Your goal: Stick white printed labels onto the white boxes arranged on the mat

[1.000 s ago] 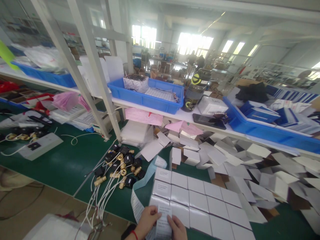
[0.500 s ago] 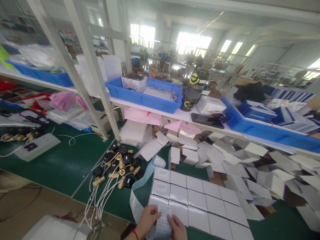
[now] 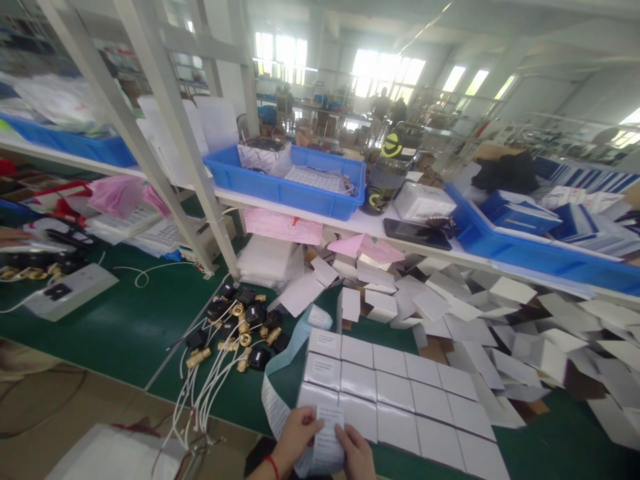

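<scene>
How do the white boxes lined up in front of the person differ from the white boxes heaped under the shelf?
The lined-up boxes sit closed in a tight grid, edges touching; the heaped boxes lie scattered, tilted and overlapping, many looking flat or unfolded. A few lined-up boxes at the grid's left edge carry printed labels; the heaped ones look bare. Both lots are white and rest on the green table.

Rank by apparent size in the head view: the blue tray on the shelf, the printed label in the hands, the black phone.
1. blue tray, clearly largest.
2. black phone.
3. printed label, held by left hand and right hand; it's nearer the camera, so its rank against the phone is unsure.
</scene>
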